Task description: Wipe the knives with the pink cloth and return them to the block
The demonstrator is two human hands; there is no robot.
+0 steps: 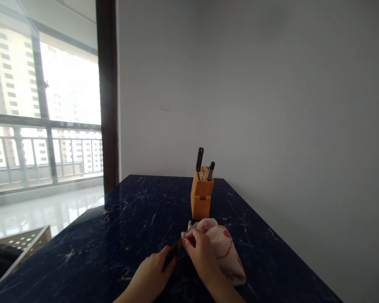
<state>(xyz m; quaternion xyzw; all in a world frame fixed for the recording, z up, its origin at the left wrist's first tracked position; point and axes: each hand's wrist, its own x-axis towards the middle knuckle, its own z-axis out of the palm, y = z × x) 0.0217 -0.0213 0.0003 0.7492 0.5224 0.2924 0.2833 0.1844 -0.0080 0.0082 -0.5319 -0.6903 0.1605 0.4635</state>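
Near the front of the table, my left hand (pixel 154 269) is closed around the black handle of a knife (pixel 171 256). The knife points away and to the right, and most of its blade is hidden by cloth and fingers. My right hand (pixel 200 248) pinches a white cloth with a red pattern (pixel 225 250) at the blade, close to the handle. The rest of the cloth hangs bunched to the right of that hand, down to the tabletop. Just beyond the cloth stands a wooden knife block (pixel 202 202) with two dark-handled tools upright in its slots.
The dark blue marbled table (pixel 139 210) runs back towards a grey wall (pixel 271 105), which also borders its right side. At the lower left is a chair with a perforated back (pixel 25 244). Further left, large windows (pixel 44 105) look onto a railing and tall buildings.
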